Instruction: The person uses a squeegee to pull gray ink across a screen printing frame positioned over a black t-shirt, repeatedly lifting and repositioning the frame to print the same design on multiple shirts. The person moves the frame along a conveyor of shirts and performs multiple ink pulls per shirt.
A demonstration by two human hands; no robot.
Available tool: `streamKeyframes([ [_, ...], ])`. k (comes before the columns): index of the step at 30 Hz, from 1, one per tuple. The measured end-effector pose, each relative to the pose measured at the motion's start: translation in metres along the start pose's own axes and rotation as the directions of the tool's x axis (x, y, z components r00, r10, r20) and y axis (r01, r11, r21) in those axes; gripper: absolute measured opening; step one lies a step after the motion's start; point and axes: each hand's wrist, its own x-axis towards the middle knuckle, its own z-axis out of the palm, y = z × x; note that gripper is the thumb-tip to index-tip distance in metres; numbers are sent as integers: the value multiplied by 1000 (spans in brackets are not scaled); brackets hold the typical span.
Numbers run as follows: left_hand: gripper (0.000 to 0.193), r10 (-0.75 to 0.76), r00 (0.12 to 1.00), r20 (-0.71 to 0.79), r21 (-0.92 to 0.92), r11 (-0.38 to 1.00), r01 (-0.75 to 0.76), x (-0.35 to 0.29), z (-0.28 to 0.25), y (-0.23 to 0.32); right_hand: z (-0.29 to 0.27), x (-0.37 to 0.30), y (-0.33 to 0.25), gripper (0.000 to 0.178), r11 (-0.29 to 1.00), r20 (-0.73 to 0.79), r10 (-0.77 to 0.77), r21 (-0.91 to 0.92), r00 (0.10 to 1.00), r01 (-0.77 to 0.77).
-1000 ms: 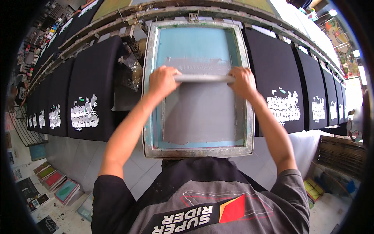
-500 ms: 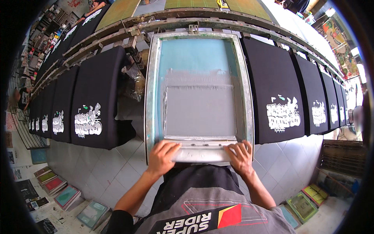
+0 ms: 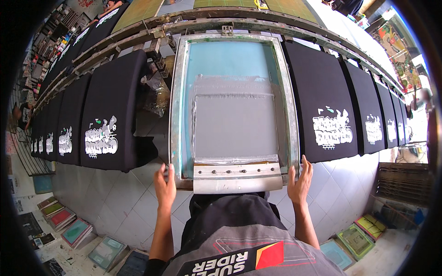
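A silk-screen frame (image 3: 176,110) lies before me, its mesh pale blue at the far end and coated with grey ink (image 3: 235,124) over the middle and near part. A wide metal squeegee (image 3: 237,185) with a row of bolts rests at the frame's near end, with no hand on it. Beside the frame's lower left corner is my left hand (image 3: 165,185), open and holding nothing. My right hand (image 3: 300,184) is likewise open, fingers raised along the lower right side. Whether either hand touches the frame's outer edge is hard to tell.
Black shirts with white prints stretch over boards to the left (image 3: 113,101) and right (image 3: 321,101). A metal rail (image 3: 258,28) runs behind the frame. Stacked screens stand on the floor at lower left (image 3: 76,231) and lower right (image 3: 357,241). Another person (image 3: 110,6) is at far left.
Both hands have let go of the squeegee and moved outward to the two sides of the frame. The squeegee stays at the near end, now fully visible.
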Motion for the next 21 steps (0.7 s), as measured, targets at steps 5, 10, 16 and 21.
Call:
streamKeyframes([
  [5,83,-288,947,140,-74,951,300,6,-1,-10,-5,36,-27,77,846,269,493,72,827,-528],
  [10,83,-287,942,175,-170,933,316,10,-15,6,-8,32,4,77,900,124,386,166,914,-403],
  [16,87,-275,943,185,-215,926,312,61,16,13,16,87,-4,73,809,72,448,392,891,-438],
  [21,82,-175,983,-53,-187,969,163,41,39,14,24,81,8,74,818,-57,479,392,876,-422],
])
